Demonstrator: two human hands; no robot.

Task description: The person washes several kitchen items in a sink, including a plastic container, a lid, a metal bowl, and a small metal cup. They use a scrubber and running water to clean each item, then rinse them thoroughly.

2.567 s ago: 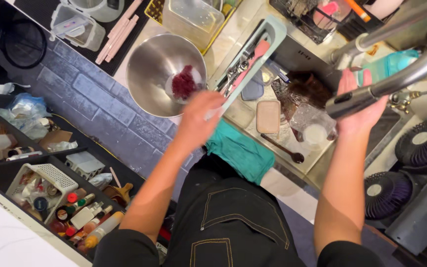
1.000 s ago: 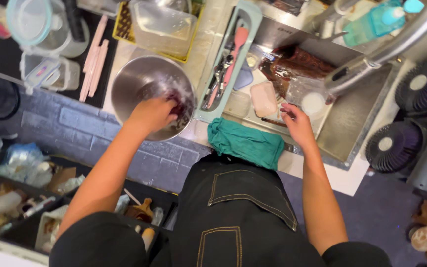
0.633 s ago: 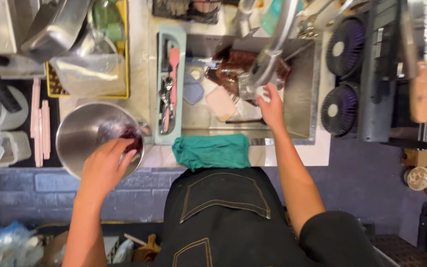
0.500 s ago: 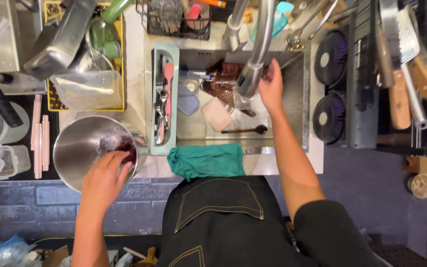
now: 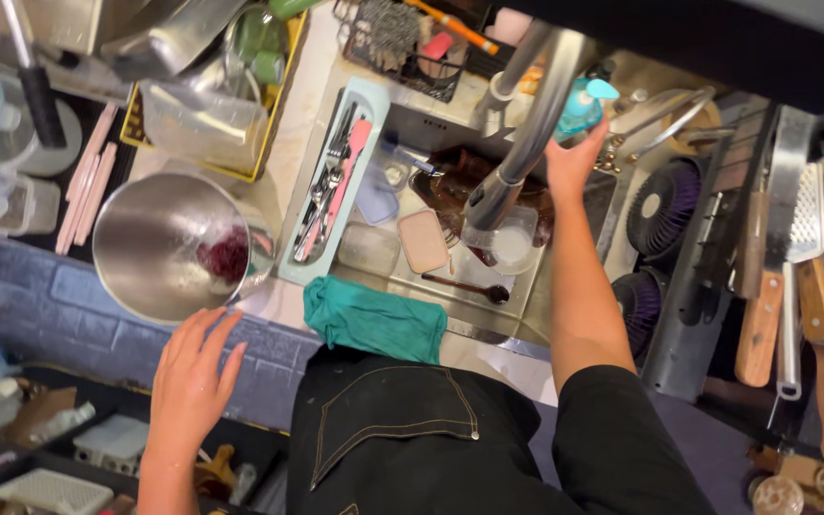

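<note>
My left hand (image 5: 191, 381) hovers with fingers apart just below the steel mixing bowl (image 5: 159, 250), holding nothing. Dark red pieces (image 5: 224, 255) lie inside the bowl at its right side. My right hand (image 5: 572, 157) reaches far across the sink (image 5: 488, 315) and touches the turquoise soap bottle (image 5: 582, 105) behind the curved steel tap (image 5: 526, 133); whether it grips the bottle is unclear. A teal cloth (image 5: 374, 319) hangs over the sink's near edge, against my black apron.
A pale green cutlery tray (image 5: 331, 191) with utensils sits between bowl and sink. The sink holds a glass cup, a dark spoon, lids and a brown dish. Plastic containers and a yellow rack lie at the top left. Knives and a grater hang at right.
My left hand has come out of the bowl and drawn back below its rim. My right hand has moved from the tap to the soap bottle further back.
</note>
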